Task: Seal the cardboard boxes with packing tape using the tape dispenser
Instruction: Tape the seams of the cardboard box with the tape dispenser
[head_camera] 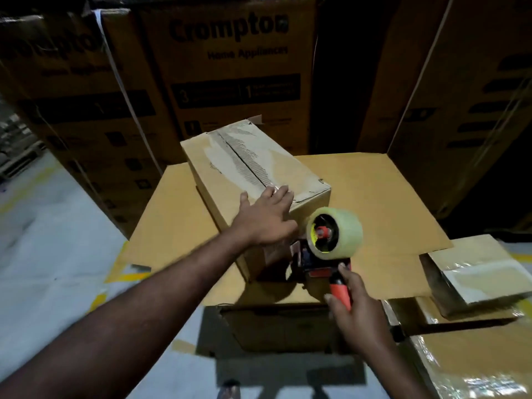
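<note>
L hand lies flat w/ fingers straight & a bit spread, pressing on the near end of the small box. Something shiny sits under its fingertips. Maybe it's the start of the tape, can't tell for sure. R hand is curled round the orange handle of the tape dispenser. The dispenser is just right of the L hand & lower, close to the box's near wall. Tape roll sits on top of it. The slit in the box top runs away from the L hand to the far end, w/ old torn tape marks on both sides. The box stands on a big carton.

To do this well, I think: push down hard w/ the L hand so the box can't slide. Bring the dispenser up over the edge. Pull it straight along the slit, away from the L hand, w/ the tape in the middle so both flaps get stuck. Go past the far end & down a bit, then cut. Rub it flat.
</note>
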A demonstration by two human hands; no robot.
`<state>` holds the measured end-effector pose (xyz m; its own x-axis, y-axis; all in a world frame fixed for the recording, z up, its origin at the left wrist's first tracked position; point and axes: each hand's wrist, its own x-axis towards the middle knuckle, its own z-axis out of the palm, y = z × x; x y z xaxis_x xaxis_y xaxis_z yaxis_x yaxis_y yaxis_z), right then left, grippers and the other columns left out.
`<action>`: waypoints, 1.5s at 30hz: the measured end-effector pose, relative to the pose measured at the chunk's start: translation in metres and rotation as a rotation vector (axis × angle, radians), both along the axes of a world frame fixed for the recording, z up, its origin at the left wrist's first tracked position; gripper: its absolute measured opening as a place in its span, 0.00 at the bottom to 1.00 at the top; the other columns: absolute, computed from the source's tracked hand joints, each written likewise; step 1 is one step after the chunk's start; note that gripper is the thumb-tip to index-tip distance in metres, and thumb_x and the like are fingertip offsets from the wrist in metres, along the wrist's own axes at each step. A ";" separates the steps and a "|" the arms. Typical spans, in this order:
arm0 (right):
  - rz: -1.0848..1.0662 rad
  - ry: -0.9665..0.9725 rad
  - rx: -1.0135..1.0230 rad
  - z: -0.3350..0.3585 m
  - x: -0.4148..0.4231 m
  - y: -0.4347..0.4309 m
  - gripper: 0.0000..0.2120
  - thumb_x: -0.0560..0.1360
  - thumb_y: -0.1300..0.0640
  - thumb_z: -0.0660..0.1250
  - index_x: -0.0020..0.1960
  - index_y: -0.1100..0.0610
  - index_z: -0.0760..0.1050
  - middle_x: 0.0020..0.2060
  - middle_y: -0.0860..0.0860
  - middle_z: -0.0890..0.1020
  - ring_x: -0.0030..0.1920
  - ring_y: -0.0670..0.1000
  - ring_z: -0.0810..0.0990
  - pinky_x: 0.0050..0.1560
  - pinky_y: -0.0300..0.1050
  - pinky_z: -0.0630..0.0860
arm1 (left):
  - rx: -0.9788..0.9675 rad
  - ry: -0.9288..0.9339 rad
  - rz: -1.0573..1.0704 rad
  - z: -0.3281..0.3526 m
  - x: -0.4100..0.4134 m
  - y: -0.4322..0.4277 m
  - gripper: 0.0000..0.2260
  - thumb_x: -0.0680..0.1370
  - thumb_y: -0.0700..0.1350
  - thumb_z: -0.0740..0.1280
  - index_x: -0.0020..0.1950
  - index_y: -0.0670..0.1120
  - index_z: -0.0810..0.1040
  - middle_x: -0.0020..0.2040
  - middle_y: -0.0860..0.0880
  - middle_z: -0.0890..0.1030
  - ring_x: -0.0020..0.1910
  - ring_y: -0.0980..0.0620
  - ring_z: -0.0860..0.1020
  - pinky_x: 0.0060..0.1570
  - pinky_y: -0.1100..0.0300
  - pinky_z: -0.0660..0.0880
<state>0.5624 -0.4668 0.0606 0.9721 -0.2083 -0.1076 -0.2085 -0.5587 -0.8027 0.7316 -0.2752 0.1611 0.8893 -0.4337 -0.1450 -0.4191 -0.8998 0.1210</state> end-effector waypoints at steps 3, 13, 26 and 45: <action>-0.083 -0.034 0.073 0.010 -0.002 -0.009 0.31 0.79 0.50 0.69 0.76 0.39 0.59 0.56 0.46 0.75 0.44 0.41 0.76 0.37 0.38 0.74 | -0.051 -0.087 0.019 -0.004 -0.001 -0.002 0.27 0.86 0.61 0.47 0.83 0.53 0.53 0.84 0.53 0.50 0.82 0.51 0.50 0.76 0.30 0.46; -0.219 -0.197 0.228 0.040 -0.012 -0.022 0.29 0.76 0.50 0.72 0.70 0.33 0.63 0.57 0.48 0.74 0.45 0.52 0.82 0.31 0.43 0.78 | 0.191 -0.408 -0.005 -0.024 -0.027 -0.017 0.33 0.84 0.57 0.59 0.81 0.41 0.52 0.82 0.38 0.56 0.81 0.39 0.55 0.76 0.31 0.46; -0.192 -0.315 0.292 0.074 -0.020 -0.026 0.29 0.76 0.51 0.72 0.72 0.37 0.65 0.51 0.43 0.76 0.37 0.51 0.84 0.33 0.47 0.82 | 0.017 -0.495 0.124 -0.028 -0.024 -0.032 0.22 0.81 0.63 0.60 0.67 0.49 0.69 0.64 0.47 0.72 0.65 0.47 0.70 0.68 0.35 0.62; -0.144 -0.344 0.374 0.091 -0.007 -0.019 0.29 0.75 0.53 0.73 0.71 0.37 0.66 0.50 0.48 0.78 0.40 0.52 0.84 0.33 0.43 0.81 | -0.107 -0.609 -0.002 -0.036 -0.020 0.040 0.22 0.79 0.68 0.56 0.55 0.53 0.79 0.60 0.54 0.81 0.60 0.52 0.77 0.59 0.47 0.68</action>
<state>0.5553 -0.4859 0.1512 0.9287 -0.3510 0.1198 0.0483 -0.2060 -0.9774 0.7120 -0.2353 0.1255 0.7976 -0.4198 0.4331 -0.4433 -0.8949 -0.0511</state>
